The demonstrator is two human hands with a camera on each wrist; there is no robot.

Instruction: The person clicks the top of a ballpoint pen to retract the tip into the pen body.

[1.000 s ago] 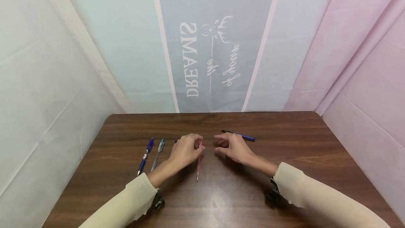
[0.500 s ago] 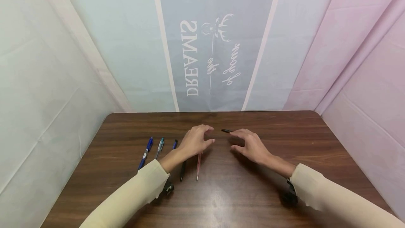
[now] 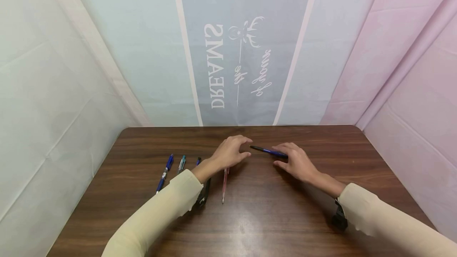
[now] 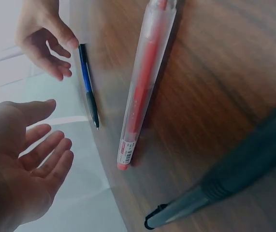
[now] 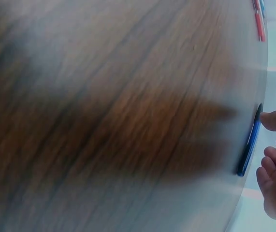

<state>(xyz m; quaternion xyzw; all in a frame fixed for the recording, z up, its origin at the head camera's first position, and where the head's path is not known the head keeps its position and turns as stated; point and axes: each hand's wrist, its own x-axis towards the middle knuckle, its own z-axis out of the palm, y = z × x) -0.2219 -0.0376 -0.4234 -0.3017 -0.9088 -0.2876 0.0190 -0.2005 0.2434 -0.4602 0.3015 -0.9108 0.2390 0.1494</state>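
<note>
A blue ballpoint pen with a black grip [image 3: 265, 150] lies on the brown table, tip pointing left. My right hand [image 3: 298, 163] hovers at its far end, thumb and fingers parted around that end without visibly gripping it. Left of the pen tip, my left hand [image 3: 230, 154] is held above the table, fingers apart and holding nothing. Below the left hand lies a clear-barrelled red pen [image 3: 224, 185], seen whole-length in the left wrist view [image 4: 142, 92]. Beside it a dark pen [image 4: 225, 186] is partly cut off by that view's edge.
Left of the left forearm lie a dark blue pen [image 3: 164, 173] and a teal-topped clear pen [image 3: 181, 164], the latter partly hidden by the sleeve. Cloth walls [image 3: 235, 102] rise behind and beside the table [image 3: 271, 225].
The left hand has left the red pen and moved right and farther back, fingers spreading. My right hand has moved right along the blue pen to its far end.
</note>
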